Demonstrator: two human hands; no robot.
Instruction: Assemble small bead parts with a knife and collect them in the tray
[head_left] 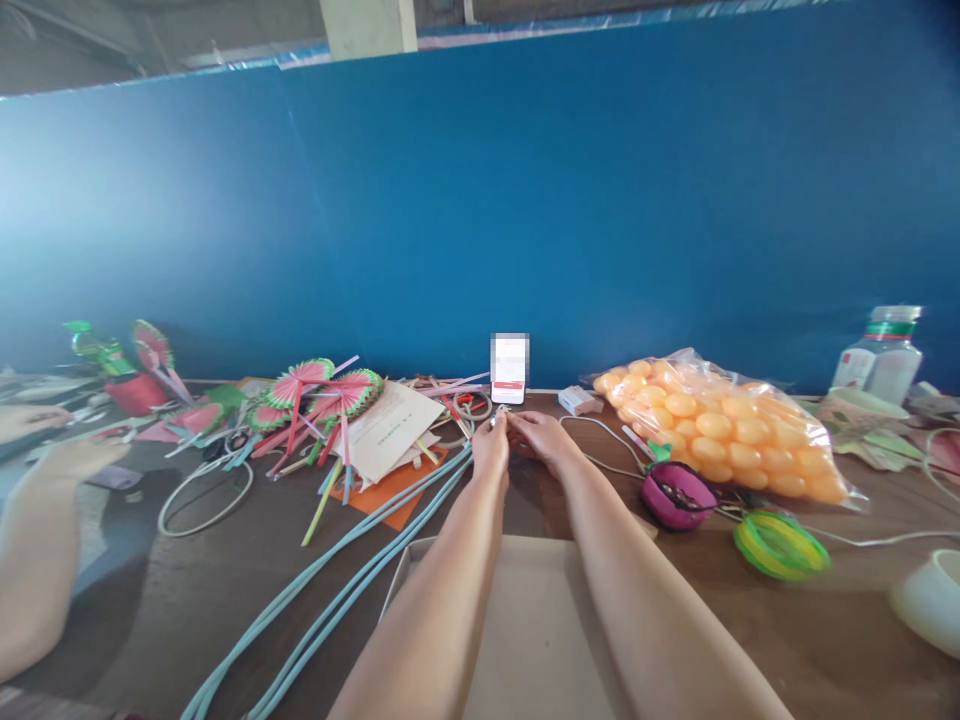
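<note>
Both arms stretch forward over the table, and the hands meet just below an upright phone (508,385) with a lit screen. My left hand (491,450) is closed, with a tiny whitish thing at its fingertips that I cannot make out. Against it, my right hand (541,437) has its fingers pinched together, and what they hold is hidden. Long pale-blue cords (360,560) run from beside my left hand to the front left edge of view. Below my forearms lies a shallow beige box or tray (536,620).
Paper fans (300,385), sticks and a printed sheet (394,430) crowd the left. A bag of orange balls (720,430), a purple bowl (677,495), a yellow-green basket (780,547) and bottles (879,355) stand right. A co-worker's arm (37,550) reaches in from the left. A blue wall (480,200) rises behind.
</note>
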